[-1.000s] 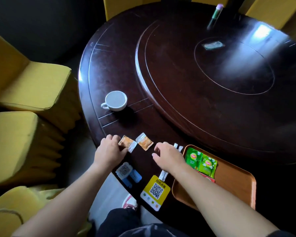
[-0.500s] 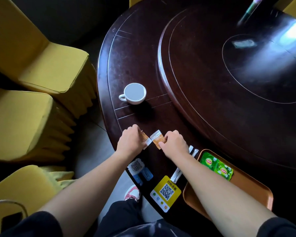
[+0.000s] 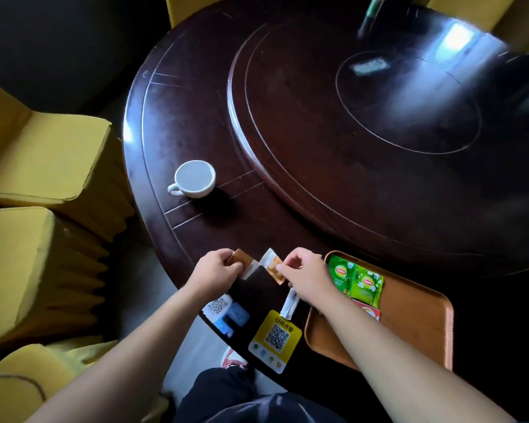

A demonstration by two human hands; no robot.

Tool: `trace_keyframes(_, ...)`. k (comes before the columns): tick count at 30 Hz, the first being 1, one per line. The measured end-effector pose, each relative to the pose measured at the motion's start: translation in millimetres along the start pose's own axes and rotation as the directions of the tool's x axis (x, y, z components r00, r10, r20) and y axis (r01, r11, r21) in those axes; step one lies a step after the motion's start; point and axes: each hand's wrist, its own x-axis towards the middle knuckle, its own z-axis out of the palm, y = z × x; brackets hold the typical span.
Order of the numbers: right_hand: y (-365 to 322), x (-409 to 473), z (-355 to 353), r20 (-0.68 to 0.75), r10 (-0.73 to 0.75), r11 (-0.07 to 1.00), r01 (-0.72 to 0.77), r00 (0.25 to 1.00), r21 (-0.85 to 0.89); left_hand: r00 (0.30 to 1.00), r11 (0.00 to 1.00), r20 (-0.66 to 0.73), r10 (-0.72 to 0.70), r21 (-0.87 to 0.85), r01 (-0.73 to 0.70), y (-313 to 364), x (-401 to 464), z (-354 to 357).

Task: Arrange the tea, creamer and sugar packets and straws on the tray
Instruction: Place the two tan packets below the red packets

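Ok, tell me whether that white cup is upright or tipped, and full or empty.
Upright and empty. The white cup stands on its base on the table, its mouth facing up, and only its bare pale inside shows.

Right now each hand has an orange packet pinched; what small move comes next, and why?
Probably carry the right hand and its orange packet rightward over the tray and set it beside the green tea packets. The tray lies just right of that hand with bare space, while the left hand holds the other packet further away.
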Motion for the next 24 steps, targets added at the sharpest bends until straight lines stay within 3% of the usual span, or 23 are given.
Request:
trace_keyframes(7, 75, -48, -52, -0.113, 0.217, 0.918, -0.163, 0.97, 0.361, 0.98, 0.971, 0.195, -0.032, -0.226, 0.077, 43, -29, 43)
trace_keyframes(11, 117, -78, -70, -0.125, 0.322, 0.849, -0.228, 0.938, 0.477, 0.959, 0.969, 0.284, 0.007, -0.239, 0.064, 62, -47, 73)
trace_keyframes(16, 156, -120, -73, -0.124, 0.38, 0.815, -0.268, 0.917, 0.514, 0.935, 0.991, 0.354, -0.02, -0.12, 0.067, 69, -68, 108)
trace_keyframes(24, 182, -124, -58, -0.123, 0.349, 0.896, -0.292, 0.929, 0.336, 0.898, 0.987, 0.417, -0.136, -0.016, 0.157, 75, -90, 142)
